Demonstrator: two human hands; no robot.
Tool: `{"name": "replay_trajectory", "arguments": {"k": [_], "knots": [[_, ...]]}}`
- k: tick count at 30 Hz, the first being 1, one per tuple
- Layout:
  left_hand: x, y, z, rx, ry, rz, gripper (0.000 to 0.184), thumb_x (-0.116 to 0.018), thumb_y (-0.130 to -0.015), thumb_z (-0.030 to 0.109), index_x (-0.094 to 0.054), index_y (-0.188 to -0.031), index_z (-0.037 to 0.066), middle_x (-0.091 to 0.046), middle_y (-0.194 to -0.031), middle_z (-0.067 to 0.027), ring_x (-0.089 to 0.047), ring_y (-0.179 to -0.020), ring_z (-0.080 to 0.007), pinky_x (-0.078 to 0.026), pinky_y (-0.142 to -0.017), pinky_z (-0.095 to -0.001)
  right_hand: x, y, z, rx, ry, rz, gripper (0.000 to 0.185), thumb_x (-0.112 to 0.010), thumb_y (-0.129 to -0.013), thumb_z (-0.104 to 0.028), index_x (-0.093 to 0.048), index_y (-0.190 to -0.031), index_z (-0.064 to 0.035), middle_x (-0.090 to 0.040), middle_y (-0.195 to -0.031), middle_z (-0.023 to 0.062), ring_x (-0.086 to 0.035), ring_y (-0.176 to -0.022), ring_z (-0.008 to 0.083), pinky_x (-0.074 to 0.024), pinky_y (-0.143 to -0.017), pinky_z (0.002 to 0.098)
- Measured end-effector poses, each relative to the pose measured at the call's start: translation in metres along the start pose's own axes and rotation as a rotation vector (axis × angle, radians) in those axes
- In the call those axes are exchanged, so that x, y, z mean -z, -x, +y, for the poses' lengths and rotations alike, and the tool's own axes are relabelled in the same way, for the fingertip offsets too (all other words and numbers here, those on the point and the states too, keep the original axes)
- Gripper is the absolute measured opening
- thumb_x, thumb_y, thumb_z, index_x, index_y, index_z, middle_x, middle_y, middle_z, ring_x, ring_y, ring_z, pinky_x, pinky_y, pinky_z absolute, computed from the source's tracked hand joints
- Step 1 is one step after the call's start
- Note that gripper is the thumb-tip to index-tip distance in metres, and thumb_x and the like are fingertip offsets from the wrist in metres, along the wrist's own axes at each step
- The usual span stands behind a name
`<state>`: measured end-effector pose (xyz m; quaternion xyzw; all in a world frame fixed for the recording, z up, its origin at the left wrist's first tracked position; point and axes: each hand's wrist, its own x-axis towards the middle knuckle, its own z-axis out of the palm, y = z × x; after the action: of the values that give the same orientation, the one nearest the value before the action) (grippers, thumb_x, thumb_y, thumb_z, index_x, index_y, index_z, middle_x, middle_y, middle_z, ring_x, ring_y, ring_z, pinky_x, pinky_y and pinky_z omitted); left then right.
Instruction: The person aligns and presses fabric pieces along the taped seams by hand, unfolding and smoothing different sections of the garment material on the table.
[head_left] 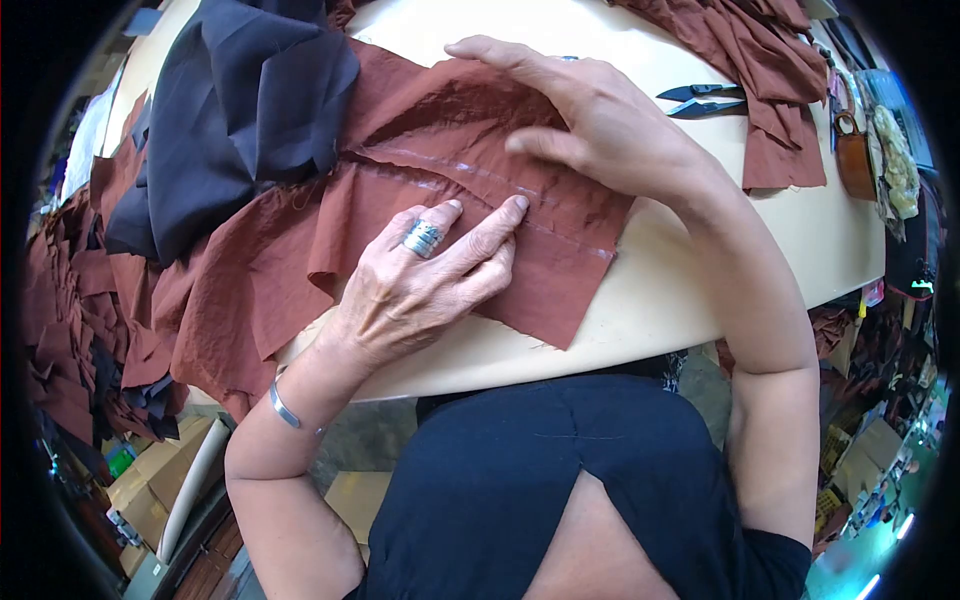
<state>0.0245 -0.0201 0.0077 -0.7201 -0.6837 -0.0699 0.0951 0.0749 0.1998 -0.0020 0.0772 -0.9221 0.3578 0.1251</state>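
Observation:
A piece of reddish-brown fabric (555, 290) lies spread on the pale table, with pale chalk-like lines and a raised fold across it. My left hand (430, 270) rests on this fabric, fingers extended and fingertips pressing beside the fold; it wears rings. My right hand (610, 120) is over the fabric's far right part, its thumb and fingers apart and nothing held between them. Whether its fingertips touch the cloth I cannot tell. Dark navy fabric (250, 110) lies bunched over the brown cloth, to the left of my hands.
Scissors (705, 100) with parted dark blades lie on the table (650, 290), partly under more brown fabric (775, 120). A brown container (853, 165) hangs near the right edge. Brown scraps (60, 330) heap at left, above a cardboard box (160, 480).

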Motion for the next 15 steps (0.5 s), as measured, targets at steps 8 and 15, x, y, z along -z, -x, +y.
{"name": "replay_trajectory", "arguments": {"k": [8, 15], "knots": [[-0.001, 0.001, 0.000, 0.021, 0.022, 0.010, 0.026, -0.054, -0.073, 0.012, -0.060, -0.099, 0.012, -0.057, -0.124, -0.0007, -0.056, -0.091, -0.0206, -0.049, -0.077, -0.0298, 0.012, 0.026, -0.009, 0.105, 0.171, -0.078, 0.086, -0.071, -0.062, -0.019, -0.033, -0.140, -0.0178, -0.057, -0.115, 0.0100, -0.054, -0.101, 0.0287, -0.0416, -0.089, 0.0399], [-0.002, 0.003, -0.001, 0.031, 0.057, 0.006, 0.027, -0.054, -0.073, 0.012, -0.060, -0.100, 0.012, -0.057, -0.125, -0.0020, -0.056, -0.093, -0.0210, -0.049, -0.079, -0.0307, 0.004, 0.036, -0.008, 0.133, 0.179, -0.021, 0.087, -0.070, -0.062, -0.017, -0.032, -0.140, -0.0179, -0.056, -0.116, 0.0091, -0.053, -0.107, 0.0257, -0.0354, -0.097, 0.0391]]}}
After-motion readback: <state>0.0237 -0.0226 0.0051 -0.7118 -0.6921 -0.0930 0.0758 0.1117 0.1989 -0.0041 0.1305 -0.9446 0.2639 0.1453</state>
